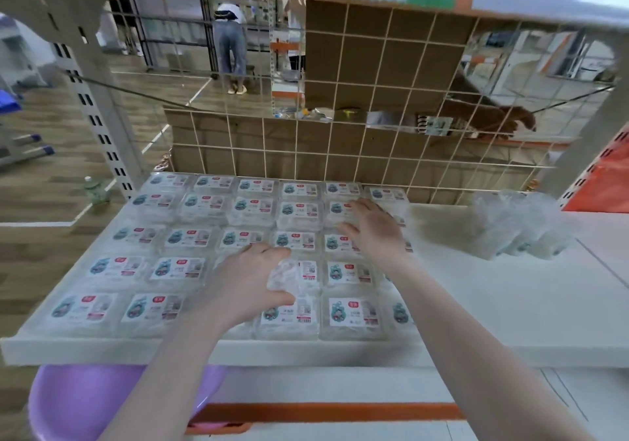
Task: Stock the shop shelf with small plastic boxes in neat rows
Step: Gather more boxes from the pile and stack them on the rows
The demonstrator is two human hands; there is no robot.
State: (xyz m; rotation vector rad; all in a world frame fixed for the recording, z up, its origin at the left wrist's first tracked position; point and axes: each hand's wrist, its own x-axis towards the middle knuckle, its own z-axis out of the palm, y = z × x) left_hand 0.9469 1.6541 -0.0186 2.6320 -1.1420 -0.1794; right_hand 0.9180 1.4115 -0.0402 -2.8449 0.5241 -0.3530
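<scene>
Several small clear plastic boxes (180, 268) with white and teal labels lie flat in rows on the white shelf (493, 304), filling its left half. My left hand (248, 280) rests on the fourth row, thumb and fingers closed around one clear box (296, 273) there. My right hand (374, 229) lies palm down, fingers spread, over the boxes at the right end of the second and third rows. A loose pile of more clear boxes (517, 229) sits at the shelf's back right.
A wire grid panel (340, 154) with brown cardboard behind it backs the shelf. A perforated upright post (98, 117) stands at the left. A purple basin (88, 403) sits below the shelf. A person stands far behind the grid.
</scene>
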